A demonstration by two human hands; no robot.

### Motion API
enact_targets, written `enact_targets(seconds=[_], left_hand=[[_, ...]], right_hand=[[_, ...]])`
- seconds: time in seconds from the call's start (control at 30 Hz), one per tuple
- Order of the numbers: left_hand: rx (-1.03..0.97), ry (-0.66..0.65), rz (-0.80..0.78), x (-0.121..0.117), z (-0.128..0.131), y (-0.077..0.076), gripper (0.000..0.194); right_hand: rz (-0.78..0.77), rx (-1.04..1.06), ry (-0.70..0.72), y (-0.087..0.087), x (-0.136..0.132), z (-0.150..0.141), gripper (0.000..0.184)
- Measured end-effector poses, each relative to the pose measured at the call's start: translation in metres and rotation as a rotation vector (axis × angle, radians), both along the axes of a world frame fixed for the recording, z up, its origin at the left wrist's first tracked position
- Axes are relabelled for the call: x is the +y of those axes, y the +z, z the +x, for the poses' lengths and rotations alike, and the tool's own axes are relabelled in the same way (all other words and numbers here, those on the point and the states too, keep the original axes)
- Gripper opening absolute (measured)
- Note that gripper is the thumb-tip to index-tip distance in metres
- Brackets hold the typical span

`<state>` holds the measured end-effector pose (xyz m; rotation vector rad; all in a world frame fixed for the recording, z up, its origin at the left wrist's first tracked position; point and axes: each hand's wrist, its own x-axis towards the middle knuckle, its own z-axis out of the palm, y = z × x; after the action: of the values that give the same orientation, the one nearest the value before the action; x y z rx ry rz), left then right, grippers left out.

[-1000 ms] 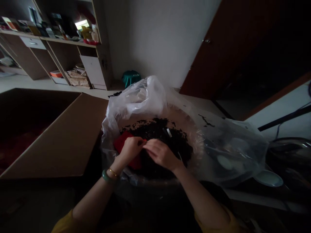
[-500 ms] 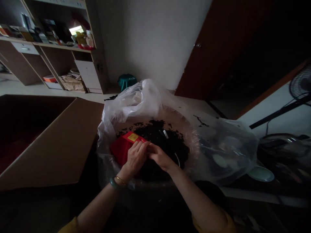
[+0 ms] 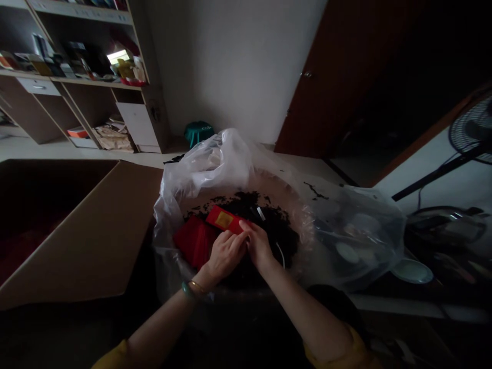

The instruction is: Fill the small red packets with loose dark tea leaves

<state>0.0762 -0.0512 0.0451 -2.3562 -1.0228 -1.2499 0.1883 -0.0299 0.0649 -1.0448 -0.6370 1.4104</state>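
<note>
At left, an open brown cardboard box (image 3: 103,241) holds something dim red. Beside it, a round plastic-lined tub (image 3: 282,189) contains red stacked packets (image 3: 194,243) and dark flaky scraps (image 3: 279,223). The flat red packet with a gold patch (image 3: 223,220), over the tub, seems light, thin, easily creased, best held by its edges. The left hand (image 3: 226,252) curls at its lower edge, grip unclear; the right hand (image 3: 257,246), nearly closed, pinches its right end.

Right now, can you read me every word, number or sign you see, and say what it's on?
None can be read for sure.
Green thing: pale lettering, too small and blurred to read.
Red packet: a yellow patch; any print there is too blurred to read.
Shelf edge: small marks, too faint to read.
</note>
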Motion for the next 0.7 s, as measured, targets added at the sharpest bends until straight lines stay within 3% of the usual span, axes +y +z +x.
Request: enact_targets(seconds=[0.1,0.2,0.3,0.43,0.7], left_hand=[[-0.081,0.209,0.015,-0.002,-0.012,0.019,0.036],[0.108,0.246,-0.159,0.006,-0.030,0.032,0.053],[0.227,0.221,-0.266,0.015,-0.042,0.031,0.047],[0.303,0.189,-0.282,0.015,-0.041,0.020,0.050],[0.190,0.269,-0.223,0.017,-0.043,0.007,0.050]], right_hand=[[0.096,-0.189,0.031,0.009,0.001,0.004,0.027],[0.122,-0.294,0.137,0.015,0.001,0.006,0.026],[0.114,-0.262,0.291,0.016,-0.001,0.008,0.028],[0.100,-0.234,0.471,0.011,-0.002,0.009,0.032],[0.132,-0.432,0.129,0.003,0.006,0.010,0.032]])
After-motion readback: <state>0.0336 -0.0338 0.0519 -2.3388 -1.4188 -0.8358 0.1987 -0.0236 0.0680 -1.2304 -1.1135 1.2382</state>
